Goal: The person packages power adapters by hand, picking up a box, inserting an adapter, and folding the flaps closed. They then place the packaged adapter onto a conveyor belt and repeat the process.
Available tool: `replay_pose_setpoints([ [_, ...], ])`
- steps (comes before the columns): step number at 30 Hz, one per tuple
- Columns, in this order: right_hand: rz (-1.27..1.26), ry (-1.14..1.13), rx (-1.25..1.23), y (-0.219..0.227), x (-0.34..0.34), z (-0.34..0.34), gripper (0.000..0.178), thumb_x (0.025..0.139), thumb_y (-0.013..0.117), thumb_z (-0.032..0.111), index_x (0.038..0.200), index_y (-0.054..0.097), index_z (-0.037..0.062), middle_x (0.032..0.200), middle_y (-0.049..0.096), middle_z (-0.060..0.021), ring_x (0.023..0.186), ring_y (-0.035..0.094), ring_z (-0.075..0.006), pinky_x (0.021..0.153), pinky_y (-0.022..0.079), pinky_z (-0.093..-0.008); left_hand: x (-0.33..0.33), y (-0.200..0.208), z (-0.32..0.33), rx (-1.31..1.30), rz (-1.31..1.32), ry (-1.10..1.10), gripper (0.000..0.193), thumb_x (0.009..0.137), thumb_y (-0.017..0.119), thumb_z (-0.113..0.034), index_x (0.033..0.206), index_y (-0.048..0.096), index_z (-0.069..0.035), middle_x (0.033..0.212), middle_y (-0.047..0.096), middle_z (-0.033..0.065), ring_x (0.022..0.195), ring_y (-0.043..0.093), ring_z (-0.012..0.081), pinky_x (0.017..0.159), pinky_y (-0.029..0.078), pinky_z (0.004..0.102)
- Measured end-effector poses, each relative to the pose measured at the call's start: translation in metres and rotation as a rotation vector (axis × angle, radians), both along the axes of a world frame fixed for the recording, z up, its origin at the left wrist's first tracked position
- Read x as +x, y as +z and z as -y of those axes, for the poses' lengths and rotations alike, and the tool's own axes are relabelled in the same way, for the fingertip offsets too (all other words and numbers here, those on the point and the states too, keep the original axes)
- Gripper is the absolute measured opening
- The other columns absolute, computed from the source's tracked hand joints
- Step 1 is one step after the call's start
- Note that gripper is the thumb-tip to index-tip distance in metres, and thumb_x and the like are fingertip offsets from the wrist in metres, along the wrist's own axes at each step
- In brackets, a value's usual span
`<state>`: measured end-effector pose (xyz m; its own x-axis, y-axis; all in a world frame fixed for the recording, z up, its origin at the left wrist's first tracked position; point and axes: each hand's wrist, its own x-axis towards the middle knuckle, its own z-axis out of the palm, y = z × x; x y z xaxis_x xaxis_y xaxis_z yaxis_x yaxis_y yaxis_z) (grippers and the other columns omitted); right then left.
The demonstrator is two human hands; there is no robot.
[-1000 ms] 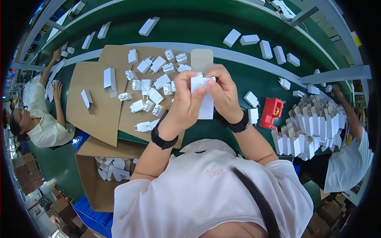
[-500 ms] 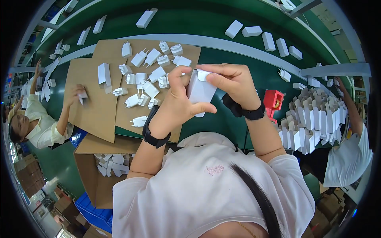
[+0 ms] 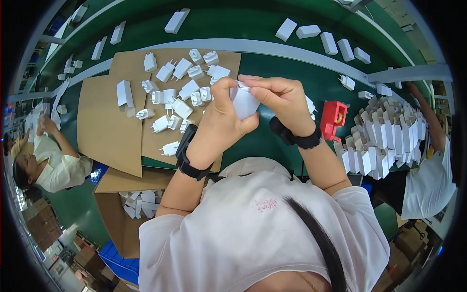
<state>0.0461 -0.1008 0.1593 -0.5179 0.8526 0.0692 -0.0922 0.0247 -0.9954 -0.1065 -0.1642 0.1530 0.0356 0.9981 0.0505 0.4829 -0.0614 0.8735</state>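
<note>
Between my hands, over the bench, is a small white box [image 3: 244,103], upright with its top end at my fingertips. My left hand [image 3: 224,111] is closed around its left side, thumb across the lower end. With thumb and fingers my right hand [image 3: 282,100] pinches the flap at the top. Left of my hands, many white plug chargers [image 3: 182,108] lie scattered on cardboard sheets [image 3: 109,131]. Another white box [image 3: 125,95] with an open flap lies on the sheets farther left.
A red tape dispenser [image 3: 334,118] stands right of my hands, beside stacked open white boxes [image 3: 384,141]. White boxes [image 3: 329,44] lie along the far shelf. An open carton [image 3: 108,209] of small white pieces sits at my lower left. Co-workers [image 3: 56,160] are at both sides.
My left fingers have closed in around the box and the flap at its top is folded down further. The co-worker on the left has drawn a hand back from the cardboard.
</note>
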Motion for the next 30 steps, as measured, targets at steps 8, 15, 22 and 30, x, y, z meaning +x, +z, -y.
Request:
replay_pose_setpoints([
  [8,-0.052,-0.026,0.226,-0.018,0.006,0.011,0.024,0.084,0.059,0.007,0.107,0.062,0.0008,0.115,0.058,-0.0161,0.112,0.051,-0.0243,0.092,0.041,-0.0319,0.005,-0.019,-0.005,0.061,0.092,0.001,0.068,0.068,0.069,-0.019,0.114,0.020,-0.007,0.090,0.052,0.0243,0.076,0.059,0.0375,0.065,0.049,0.0401],
  [15,0.200,-0.172,-0.251,-0.077,0.002,-0.137,0.027,0.083,0.061,0.015,0.107,0.061,0.0039,0.096,0.064,-0.0069,0.085,0.062,-0.0164,0.075,0.051,-0.0293,-0.049,-0.032,-0.030,-0.046,-0.146,0.265,0.073,0.069,0.075,-0.025,0.125,0.036,0.000,0.104,0.055,0.0206,0.099,0.055,0.0317,0.080,0.046,0.0367],
  [22,0.156,-0.670,-0.110,-0.174,0.004,-0.266,0.067,0.080,0.064,0.022,0.135,0.029,0.0049,0.125,0.047,-0.0199,0.115,0.045,-0.0332,0.098,0.035,-0.0406,-0.153,-0.071,-0.005,-0.051,-0.319,0.596,0.044,0.074,0.069,-0.017,0.110,0.051,0.001,0.098,0.058,0.0179,0.092,0.056,0.0284,0.078,0.045,0.0361],
  [30,0.583,0.432,0.600,-0.161,-0.100,-0.175,0.058,0.064,0.068,0.012,0.121,0.052,0.0145,0.127,0.045,-0.0216,0.118,0.041,-0.0364,0.100,0.032,-0.0408,-0.337,-0.117,-0.020,-0.244,-0.528,1.044,0.053,0.073,0.068,-0.027,0.114,0.050,0.002,0.111,0.055,0.0252,0.105,0.053,0.0340,0.088,0.043,0.0382],
])
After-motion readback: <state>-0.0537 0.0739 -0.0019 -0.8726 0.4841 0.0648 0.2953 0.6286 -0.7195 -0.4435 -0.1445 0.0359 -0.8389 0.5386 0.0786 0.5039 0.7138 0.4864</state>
